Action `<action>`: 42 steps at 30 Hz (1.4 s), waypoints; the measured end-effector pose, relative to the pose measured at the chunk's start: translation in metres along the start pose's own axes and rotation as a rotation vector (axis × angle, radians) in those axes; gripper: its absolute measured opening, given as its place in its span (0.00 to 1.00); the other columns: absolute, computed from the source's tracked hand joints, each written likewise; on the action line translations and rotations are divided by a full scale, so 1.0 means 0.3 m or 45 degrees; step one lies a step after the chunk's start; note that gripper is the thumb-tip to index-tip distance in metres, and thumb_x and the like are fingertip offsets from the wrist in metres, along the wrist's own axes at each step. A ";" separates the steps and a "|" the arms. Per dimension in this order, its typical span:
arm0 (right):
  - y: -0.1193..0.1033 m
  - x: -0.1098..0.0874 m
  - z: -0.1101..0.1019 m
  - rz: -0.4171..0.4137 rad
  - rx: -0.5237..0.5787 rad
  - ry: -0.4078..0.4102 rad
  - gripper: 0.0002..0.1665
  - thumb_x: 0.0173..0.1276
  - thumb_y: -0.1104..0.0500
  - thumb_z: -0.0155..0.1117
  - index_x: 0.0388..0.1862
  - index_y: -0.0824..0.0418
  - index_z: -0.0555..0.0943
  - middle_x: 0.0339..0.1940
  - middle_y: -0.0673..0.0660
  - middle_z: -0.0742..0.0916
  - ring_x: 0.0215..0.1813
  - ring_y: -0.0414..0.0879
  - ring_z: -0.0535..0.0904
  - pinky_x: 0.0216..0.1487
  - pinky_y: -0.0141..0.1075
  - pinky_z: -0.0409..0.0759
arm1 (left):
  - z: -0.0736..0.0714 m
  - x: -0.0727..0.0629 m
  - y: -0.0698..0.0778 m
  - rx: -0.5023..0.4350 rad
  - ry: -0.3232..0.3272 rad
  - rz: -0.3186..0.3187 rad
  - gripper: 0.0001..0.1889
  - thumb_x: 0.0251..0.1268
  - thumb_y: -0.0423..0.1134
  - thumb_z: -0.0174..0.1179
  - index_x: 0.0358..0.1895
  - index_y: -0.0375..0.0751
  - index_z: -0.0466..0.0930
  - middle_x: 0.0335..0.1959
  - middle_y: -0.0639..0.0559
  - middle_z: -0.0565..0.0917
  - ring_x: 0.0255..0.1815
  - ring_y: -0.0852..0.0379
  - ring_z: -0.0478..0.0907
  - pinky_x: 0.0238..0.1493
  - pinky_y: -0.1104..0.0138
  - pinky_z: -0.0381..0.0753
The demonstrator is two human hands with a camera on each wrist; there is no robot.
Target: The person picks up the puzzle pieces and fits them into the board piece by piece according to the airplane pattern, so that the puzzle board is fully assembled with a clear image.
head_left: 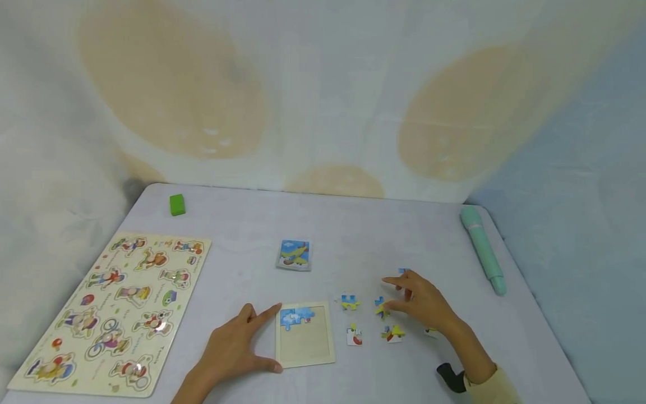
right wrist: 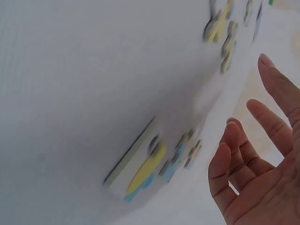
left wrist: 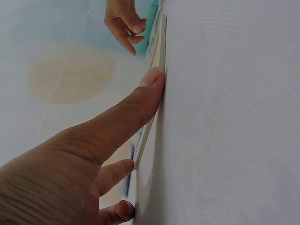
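A small wooden puzzle tray (head_left: 305, 349) lies before me, with joined blue-and-white puzzle pieces (head_left: 296, 317) in its upper left. My left hand (head_left: 233, 347) touches the tray's left side, straight index finger at the far corner and thumb at the near one. In the left wrist view, the thumb (left wrist: 152, 79) presses the tray's edge. My right hand (head_left: 421, 300) hovers over loose jigsaw pieces, fingers spread and nothing held. Its thumb overlaps a blue-and-yellow piece (head_left: 379, 303). Nearby lie other pieces, including a blue-topped one (head_left: 349, 303), a red-and-white one (head_left: 355, 336) and a yellow one (head_left: 393, 334).
A picture card with an airplane (head_left: 294, 255) lies beyond the tray. On the left is a large board of figures (head_left: 121, 314), with a green block (head_left: 177, 205) behind it. A mint-green tube (head_left: 483, 249) lies at the right. Near the right wrist is a black object (head_left: 451, 377).
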State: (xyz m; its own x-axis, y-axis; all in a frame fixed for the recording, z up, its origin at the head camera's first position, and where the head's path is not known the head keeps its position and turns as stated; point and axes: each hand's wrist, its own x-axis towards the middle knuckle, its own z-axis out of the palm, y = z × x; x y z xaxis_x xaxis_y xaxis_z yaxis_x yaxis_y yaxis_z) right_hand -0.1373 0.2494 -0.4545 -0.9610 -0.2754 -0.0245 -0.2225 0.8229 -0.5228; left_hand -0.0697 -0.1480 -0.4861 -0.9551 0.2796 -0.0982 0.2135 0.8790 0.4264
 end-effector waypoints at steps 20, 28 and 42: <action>0.180 0.044 -0.045 0.163 0.194 -0.009 0.31 0.61 0.53 0.74 0.62 0.59 0.81 0.40 0.56 0.78 0.37 0.46 0.70 0.33 0.33 0.71 | 0.001 -0.010 -0.010 0.010 -0.020 -0.025 0.58 0.22 0.79 0.69 0.72 0.73 0.66 0.35 0.60 0.60 0.25 0.65 0.59 0.24 0.72 0.60; 0.200 0.057 -0.041 0.184 0.217 0.010 0.29 0.64 0.53 0.72 0.63 0.61 0.80 0.41 0.57 0.78 0.37 0.47 0.68 0.35 0.35 0.67 | 0.005 -0.006 -0.008 0.010 -0.007 -0.012 0.58 0.22 0.80 0.68 0.72 0.73 0.65 0.35 0.60 0.60 0.25 0.65 0.59 0.23 0.72 0.60; 0.228 0.068 -0.025 0.202 0.239 0.106 0.22 0.62 0.53 0.74 0.52 0.59 0.82 0.37 0.56 0.76 0.30 0.42 0.67 0.31 0.33 0.67 | 0.007 0.000 -0.004 0.012 -0.002 -0.021 0.58 0.22 0.79 0.70 0.72 0.73 0.65 0.35 0.61 0.60 0.26 0.65 0.59 0.24 0.72 0.59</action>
State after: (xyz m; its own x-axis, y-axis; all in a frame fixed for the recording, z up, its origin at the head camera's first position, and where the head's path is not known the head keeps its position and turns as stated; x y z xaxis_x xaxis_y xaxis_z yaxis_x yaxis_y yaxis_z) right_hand -0.1735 0.3038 -0.4844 -0.9934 -0.1018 -0.0529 -0.0407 0.7437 -0.6673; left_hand -0.0695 -0.1482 -0.4884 -0.9582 0.2656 -0.1065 0.1997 0.8872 0.4159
